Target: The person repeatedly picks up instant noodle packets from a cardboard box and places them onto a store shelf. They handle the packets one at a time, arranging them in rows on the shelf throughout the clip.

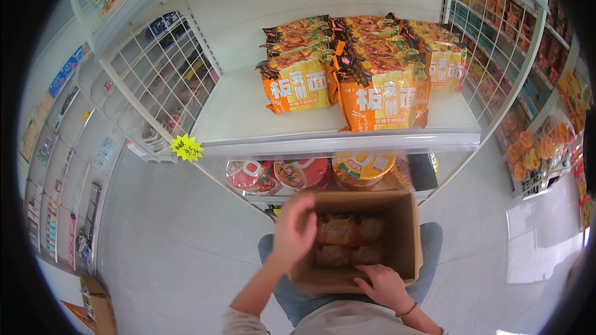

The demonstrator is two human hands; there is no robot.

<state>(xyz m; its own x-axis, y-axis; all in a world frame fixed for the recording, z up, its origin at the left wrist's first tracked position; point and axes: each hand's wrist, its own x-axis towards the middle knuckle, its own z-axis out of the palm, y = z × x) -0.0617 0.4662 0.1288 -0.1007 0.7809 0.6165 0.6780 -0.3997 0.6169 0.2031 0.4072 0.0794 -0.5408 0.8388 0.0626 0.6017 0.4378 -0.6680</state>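
Observation:
An open cardboard box (414,242) sits on the lap before me, between the knees. Several orange-and-yellow noodle packets (336,230) lie at its shadowed bottom. My left hand (295,228), blurred, hovers over the box's left side with the thumb apart from the fingers and nothing seen in it. Across the near right rim of the box lies my right hand (382,284), fingertips reaching inside; whether it grips the rim is unclear. On the white shelf (228,111) ahead, bagged instant noodles (382,88) stand in three rows, the middle one closest to the shelf's front edge.
Noodle bowls (305,172) fill the shelf below, just beyond the box. Wire mesh panels (160,67) flank the shelf. A yellow star-shaped tag (187,147) with writing hangs at its left corner. Another carton (98,304) stands on the floor at lower left. Stocked racks line both sides.

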